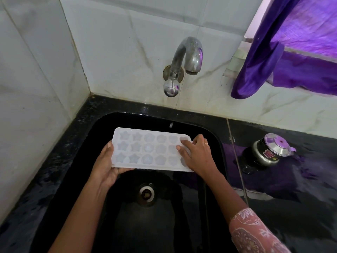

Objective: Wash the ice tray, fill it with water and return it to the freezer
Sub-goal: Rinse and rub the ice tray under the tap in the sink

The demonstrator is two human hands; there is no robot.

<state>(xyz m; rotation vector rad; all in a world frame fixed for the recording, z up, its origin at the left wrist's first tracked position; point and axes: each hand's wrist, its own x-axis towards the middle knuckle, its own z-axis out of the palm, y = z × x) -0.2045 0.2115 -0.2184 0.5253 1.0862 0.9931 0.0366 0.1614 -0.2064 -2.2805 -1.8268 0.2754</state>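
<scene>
On the left hand the thumb lies along the top of the left short edge of the ice tray, and the other fingers are curled under that end, so this hand grips the tray from the side. On the right hand two fingertips rest flat on the top of the tray's right end, a little apart from each other. The other fingers are bent over the far right corner, and one of them carries a ring. Whether they hook under the rim I cannot tell. The tray is white and translucent, with three rows of star-shaped and flower-shaped cups facing up. It is held about level between both hands, over the black sink and above the round drain. The right forearm comes out of a pink patterned sleeve; the left forearm is bare. A metal tap is fixed on the tiled wall behind the sink. To the right, on the dark counter, stands a small black pot with a steel lid. A purple cloth hangs at the upper right.
</scene>
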